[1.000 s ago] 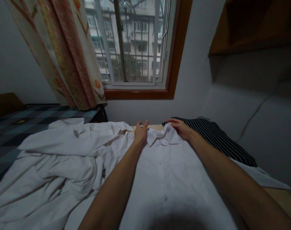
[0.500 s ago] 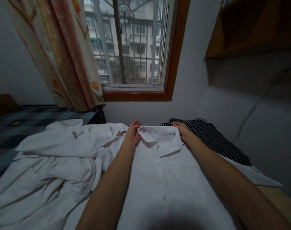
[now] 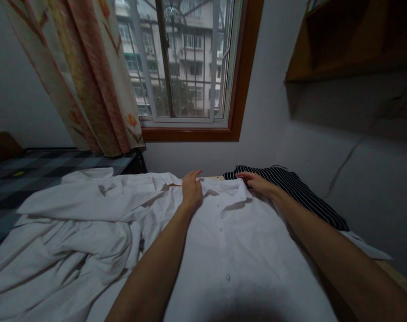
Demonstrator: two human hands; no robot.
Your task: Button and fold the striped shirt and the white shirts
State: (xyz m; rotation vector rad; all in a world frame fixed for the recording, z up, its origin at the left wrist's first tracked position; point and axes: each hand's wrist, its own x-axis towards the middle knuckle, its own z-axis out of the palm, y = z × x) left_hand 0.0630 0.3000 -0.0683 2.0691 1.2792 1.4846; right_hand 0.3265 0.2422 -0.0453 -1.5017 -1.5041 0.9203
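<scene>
A white button-up shirt [image 3: 239, 250] lies front side up before me, its collar [image 3: 228, 185] at the far end. My left hand [image 3: 192, 190] pinches the collar's left end, the other fingers pointing forward. At the right end of the collar, my right hand [image 3: 255, 182] has its fingers curled over the edge and holds the cloth. Part of the collar's left side is hidden behind my left hand. Small buttons run down the middle of the shirt front.
Rumpled white clothes [image 3: 89, 241] are piled on the left. A black-and-white striped cloth [image 3: 290, 192] lies behind my right arm. Farther left is a checked bed surface [image 3: 56, 161]. A wooden shelf [image 3: 344, 44] hangs at upper right; a curtain [image 3: 92, 89] hangs beside the window [image 3: 190, 67].
The collar has come down and lies flatter than before. My left hand has shifted slightly right and turned over the collar's end; my right hand's fingers have moved a little left.
</scene>
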